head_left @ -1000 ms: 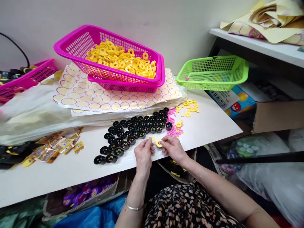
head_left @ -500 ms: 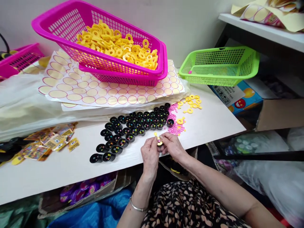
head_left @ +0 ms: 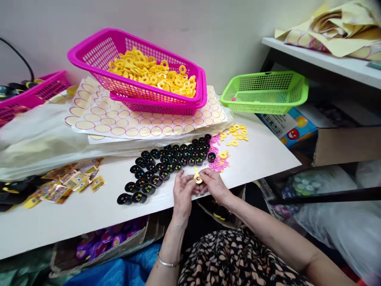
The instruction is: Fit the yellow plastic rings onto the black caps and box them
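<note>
My right hand (head_left: 214, 184) pinches a small yellow plastic ring (head_left: 198, 178) with a pink piece in its centre and a little knob pointing away from me. Beside it, my left hand (head_left: 182, 196) has its thumb and forefinger spread, the thumb tip close to the ring; whether it touches cannot be made out. Just beyond the hands lie pink beads (head_left: 220, 163) in a loose pile, with another yellow ring (head_left: 222, 155) among them. Left of these stand many round black cups (head_left: 164, 174) with coloured bits inside.
More yellow rings (head_left: 238, 131) lie farther back on the white table (head_left: 262, 151). A magenta basket (head_left: 89, 51) full of yellow rings sits on sticker sheets (head_left: 98, 129). A green basket (head_left: 268, 108) stands at the back right. Shiny cards (head_left: 74, 180) lie left.
My left thumb and forefinger have loosened and moved apart, while my right hand keeps the ring. The view has tilted up slightly.
</note>
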Motion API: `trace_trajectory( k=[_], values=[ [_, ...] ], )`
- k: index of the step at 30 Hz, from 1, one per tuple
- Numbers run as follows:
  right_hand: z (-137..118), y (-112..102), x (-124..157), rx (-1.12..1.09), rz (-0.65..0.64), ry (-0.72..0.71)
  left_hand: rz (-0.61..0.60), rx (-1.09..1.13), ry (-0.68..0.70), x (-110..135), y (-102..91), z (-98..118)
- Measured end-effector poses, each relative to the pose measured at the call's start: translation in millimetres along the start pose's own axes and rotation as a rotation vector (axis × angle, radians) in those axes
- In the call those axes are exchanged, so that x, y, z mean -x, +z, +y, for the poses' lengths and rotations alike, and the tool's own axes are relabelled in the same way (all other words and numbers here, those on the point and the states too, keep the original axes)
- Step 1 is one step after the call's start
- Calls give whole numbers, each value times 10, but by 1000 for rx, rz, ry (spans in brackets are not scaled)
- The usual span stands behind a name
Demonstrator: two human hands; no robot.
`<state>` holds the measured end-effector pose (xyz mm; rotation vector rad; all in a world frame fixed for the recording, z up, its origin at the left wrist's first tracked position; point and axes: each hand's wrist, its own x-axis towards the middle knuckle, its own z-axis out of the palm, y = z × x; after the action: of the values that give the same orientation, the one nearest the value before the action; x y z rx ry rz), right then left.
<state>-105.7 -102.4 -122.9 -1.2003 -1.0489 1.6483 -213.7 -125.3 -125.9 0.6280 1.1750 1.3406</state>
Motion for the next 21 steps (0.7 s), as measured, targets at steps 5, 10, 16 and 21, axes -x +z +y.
trace_trajectory(
  k=[5, 10, 16, 21],
  values=[
    [30, -54, 109, -98, -18, 2, -155, -333, 151, 50, -23, -6],
    [-55, -186, 228, -74, 81, 35, -385, -534, 402, 170, -26, 50],
    [-249, -434, 365, -209, -303, 211, -502, -581, 406, 284, -24, 88],
    [-241, -612, 434, -115, -437, 232, -557, -668, 420, 331, 28, 62]
  ],
)
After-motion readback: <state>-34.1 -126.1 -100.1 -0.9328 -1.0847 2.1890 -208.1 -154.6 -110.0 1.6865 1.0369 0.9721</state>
